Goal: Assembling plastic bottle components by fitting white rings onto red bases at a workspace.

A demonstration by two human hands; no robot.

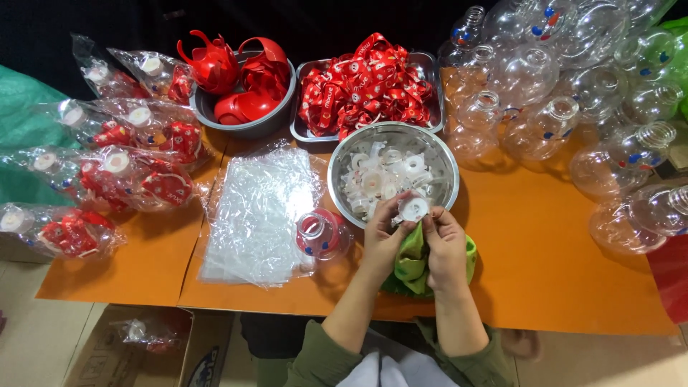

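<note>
White cap (413, 208) pinched by fingers of both hands, left hand (385, 233), right hand (444, 240), over steel bowl (342, 166) beside plastic bags (258, 215).

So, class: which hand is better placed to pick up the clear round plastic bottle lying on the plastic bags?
Probably the left hand: the clear round plastic bottle lies just beside it, while the right hand sits farther away.

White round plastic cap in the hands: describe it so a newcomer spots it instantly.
Find the round steel bowl of white plastic parts at the middle of the orange table. At its near rim, the left hand and right hand pinch the white round plastic cap, the only one lifted out of the bowl.
</note>
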